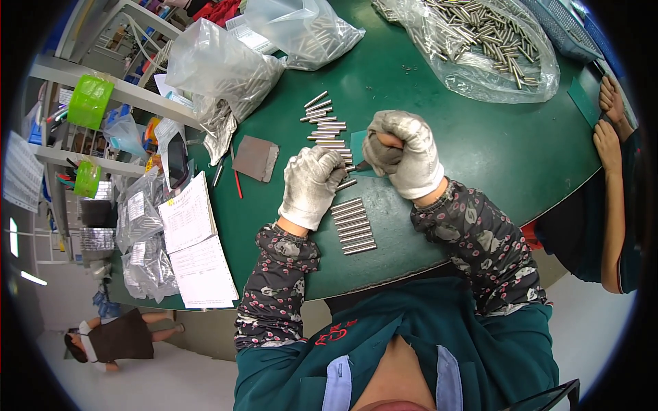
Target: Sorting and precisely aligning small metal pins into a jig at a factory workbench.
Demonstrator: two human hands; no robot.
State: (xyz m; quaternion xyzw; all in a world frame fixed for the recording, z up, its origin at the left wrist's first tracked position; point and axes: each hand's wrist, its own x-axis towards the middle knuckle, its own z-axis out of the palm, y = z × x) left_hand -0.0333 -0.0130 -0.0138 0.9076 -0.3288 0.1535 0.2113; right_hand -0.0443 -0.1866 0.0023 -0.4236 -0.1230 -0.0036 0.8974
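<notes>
Both of my hands wear white work gloves and meet over a green tabletop. My left hand [312, 183] is closed, its fingertips pinching a short metal pin [350, 168]. My right hand [408, 152] is curled into a fist just to the right. From it a dark, pointed piece [362, 166] pokes toward the pin; the rest of that piece is hidden. Beyond my left hand runs a staggered column of metal pins [327, 127]. Nearer to me lies a neat row of pins [354, 229], with one single pin [345, 185] slightly apart beside my left fingers.
Clear bags of pins [236, 72] stand at the far left, and an opened bag [480, 51] spills pins at the far right. A grey square sheet [256, 159], a red pencil [238, 175] and papers [195, 246] lie left. Another person's hands [608, 127] rest at the right edge.
</notes>
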